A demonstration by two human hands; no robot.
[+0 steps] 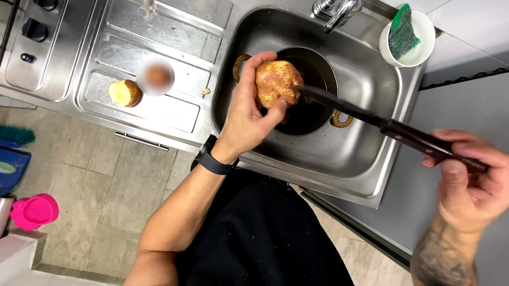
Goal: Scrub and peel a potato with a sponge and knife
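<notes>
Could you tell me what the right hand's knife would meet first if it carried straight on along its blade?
Probably the potato in the left hand; the knife tip already looks at it.

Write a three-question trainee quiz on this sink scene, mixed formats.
1. True or false: the left hand holds the brown-skinned potato over the dark round pot in the steel sink.
2. Which hand grips the long dark-handled knife?
3. The green scouring sponge sits in: A) white round cup B) sink C) drainboard

Key: 1 true; 2 right hand; 3 A
</notes>
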